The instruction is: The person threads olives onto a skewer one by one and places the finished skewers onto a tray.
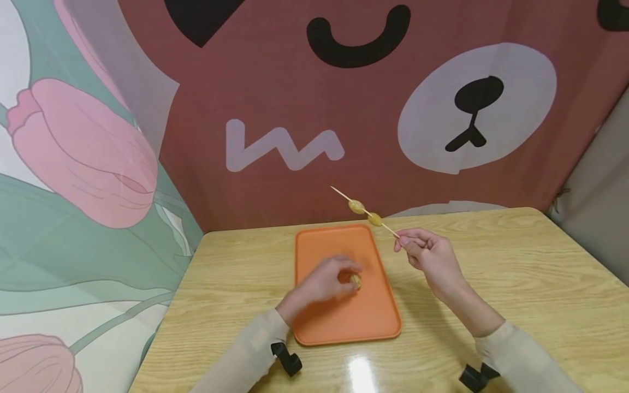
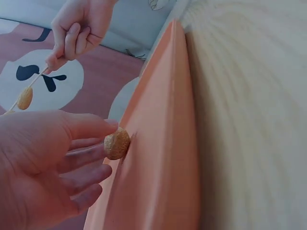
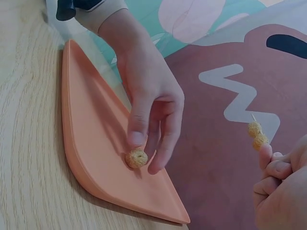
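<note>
My right hand [image 1: 434,262] pinches the lower end of a thin wooden skewer [image 1: 390,229], which slants up to the left above the table. Two golden-brown food balls [image 1: 374,219] are threaded on it, apart from its pointed tip. Another such ball [image 3: 136,158], with a small dark spot on its side, sits on the orange tray [image 1: 378,314]. Over the tray, my left hand [image 1: 326,281] reaches around this loose ball. Its thumb is at the ball in the left wrist view, and the other fingers [image 2: 86,179] extend loosely beyond. The exact food kind cannot be told.
The tray lies on a light wood-grain table [image 1: 236,278]. Behind the table's far edge hangs a reddish-brown cloth [image 1: 275,196] with a bear face; a flower-printed cloth [image 1: 93,256] is on the left. A grey surface [image 1: 601,180] borders the right side.
</note>
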{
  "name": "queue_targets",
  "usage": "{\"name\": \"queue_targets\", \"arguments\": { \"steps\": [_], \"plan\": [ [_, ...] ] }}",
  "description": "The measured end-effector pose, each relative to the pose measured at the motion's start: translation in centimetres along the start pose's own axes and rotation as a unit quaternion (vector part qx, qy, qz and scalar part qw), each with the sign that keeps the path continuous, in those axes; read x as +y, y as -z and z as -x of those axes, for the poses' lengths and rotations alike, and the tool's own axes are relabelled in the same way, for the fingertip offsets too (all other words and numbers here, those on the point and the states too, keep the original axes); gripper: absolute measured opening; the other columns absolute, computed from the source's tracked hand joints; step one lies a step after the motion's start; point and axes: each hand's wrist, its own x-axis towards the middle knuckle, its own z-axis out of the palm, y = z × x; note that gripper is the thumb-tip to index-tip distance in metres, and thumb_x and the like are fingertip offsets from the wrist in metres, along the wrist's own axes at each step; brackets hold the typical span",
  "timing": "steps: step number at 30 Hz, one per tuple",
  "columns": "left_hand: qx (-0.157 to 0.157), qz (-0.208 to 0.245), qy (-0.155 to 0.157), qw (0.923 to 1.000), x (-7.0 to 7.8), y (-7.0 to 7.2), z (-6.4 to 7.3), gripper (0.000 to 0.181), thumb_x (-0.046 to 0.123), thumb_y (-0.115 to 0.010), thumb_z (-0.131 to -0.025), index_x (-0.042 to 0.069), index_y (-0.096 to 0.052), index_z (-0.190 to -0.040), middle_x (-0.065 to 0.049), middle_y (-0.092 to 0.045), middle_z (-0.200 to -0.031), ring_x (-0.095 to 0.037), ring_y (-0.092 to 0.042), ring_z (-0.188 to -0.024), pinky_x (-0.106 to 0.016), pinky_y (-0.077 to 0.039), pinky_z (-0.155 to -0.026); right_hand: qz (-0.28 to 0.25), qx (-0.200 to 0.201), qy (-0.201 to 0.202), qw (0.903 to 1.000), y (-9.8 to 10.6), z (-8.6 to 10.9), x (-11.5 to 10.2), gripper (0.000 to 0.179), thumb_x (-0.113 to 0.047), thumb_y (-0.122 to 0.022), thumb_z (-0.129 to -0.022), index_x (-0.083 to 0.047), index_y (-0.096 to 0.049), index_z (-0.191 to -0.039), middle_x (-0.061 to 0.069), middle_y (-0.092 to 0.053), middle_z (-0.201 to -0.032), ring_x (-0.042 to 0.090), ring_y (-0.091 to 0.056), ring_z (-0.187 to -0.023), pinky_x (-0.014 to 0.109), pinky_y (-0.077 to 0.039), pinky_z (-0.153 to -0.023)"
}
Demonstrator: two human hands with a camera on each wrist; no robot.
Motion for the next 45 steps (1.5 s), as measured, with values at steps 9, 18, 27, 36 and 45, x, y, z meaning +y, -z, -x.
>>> {"name": "queue_targets", "arguments": {
  "steps": [9,18,27,36,45],
  "plan": [
    [-0.017,-0.051,0.003,0.9985,-0.3,-0.3,0.1,0.03,0.01,-0.08,-0.091,0.01,-0.073,-0.12,0.004,-0.068,-0.112,-0.012,-0.06,-0.102,-0.02,-0.046,-0.09,0.019,-0.006,-0.003,0.9998,0.0,-0.2,0.0,0.028,-0.015,-0.065,-0.102,0.01,-0.063,-0.115,0.009,-0.072,-0.086,0.007,-0.033,-0.054,0.032,-0.018,-0.051],
    [-0.008,-0.031,0.029,0.9991,-0.2,-0.2,0.3,0.028,0.01,-0.079,-0.091,0.011,-0.074,-0.118,0.007,-0.067,-0.107,-0.012,-0.06,-0.097,-0.022,-0.048,-0.086,0.028,-0.005,-0.008,0.9996,-0.2,-0.2,-0.2,0.029,-0.015,-0.065,-0.102,0.01,-0.063,-0.117,0.009,-0.072,-0.086,0.008,-0.033,-0.054,0.031,-0.019,-0.051],
    [0.038,0.036,0.038,0.9979,-1.0,1.5,0.4,0.028,0.011,-0.08,-0.091,0.005,-0.074,-0.117,0.001,-0.069,-0.106,-0.016,-0.063,-0.098,-0.031,-0.052,-0.088,0.028,-0.004,-0.01,0.9996,-0.1,0.0,-0.5,0.029,-0.016,-0.065,-0.102,0.01,-0.062,-0.116,0.008,-0.071,-0.086,0.007,-0.032,-0.055,0.034,-0.017,-0.054],
    [0.096,0.106,0.064,0.9876,-2.0,4.6,0.5,0.029,0.01,-0.084,-0.085,0.01,-0.075,-0.113,0.008,-0.07,-0.102,-0.011,-0.065,-0.096,-0.043,-0.053,-0.089,0.052,-0.025,-0.019,0.9982,0.4,0.1,-1.2,0.031,-0.018,-0.065,-0.103,0.009,-0.062,-0.119,0.009,-0.072,-0.087,0.008,-0.032,-0.053,0.034,-0.018,-0.053],
    [0.163,0.201,0.109,0.9599,-3.1,7.4,1.4,0.032,0.015,-0.086,-0.085,0.012,-0.072,-0.114,0.001,-0.068,-0.113,-0.019,-0.068,-0.1,-0.036,-0.057,-0.085,0.125,-0.063,0.007,0.9901,1.3,0.3,-2.0,0.025,-0.019,-0.062,-0.104,0.002,-0.066,-0.117,0.013,-0.071,-0.09,0.015,-0.026,-0.05,0.031,-0.024,-0.045]
  ]
}}
